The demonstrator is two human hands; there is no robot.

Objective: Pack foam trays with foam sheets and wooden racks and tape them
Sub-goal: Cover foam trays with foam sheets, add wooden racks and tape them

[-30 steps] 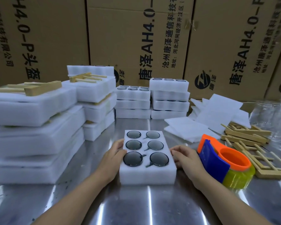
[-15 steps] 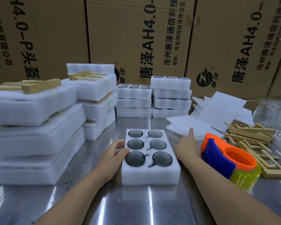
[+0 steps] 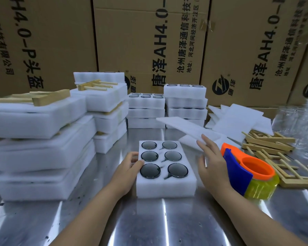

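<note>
A white foam tray (image 3: 165, 185) with several dark round lenses in its pockets lies on the steel table in front of me. My left hand (image 3: 128, 166) grips its left edge, thumb on top. My right hand (image 3: 212, 160) pinches a thin white foam sheet (image 3: 183, 128) and holds it lifted and tilted above the table, right of the tray. More foam sheets (image 3: 238, 119) lie in a pile behind it. Wooden racks (image 3: 272, 144) lie heaped at the right. An orange and blue tape dispenser (image 3: 247, 171) with yellow tape sits just right of my right hand.
Stacks of packed foam trays (image 3: 36, 139) with wooden racks on top fill the left side. Two shorter tray stacks (image 3: 167, 107) stand behind the tray. Large cardboard boxes (image 3: 149, 41) wall the back. Clear plastic wrapping (image 3: 297, 121) lies at far right.
My right hand left the tray's right edge, reached back to the sheet pile, and now holds one foam sheet lifted off it. My left hand stayed on the tray.
</note>
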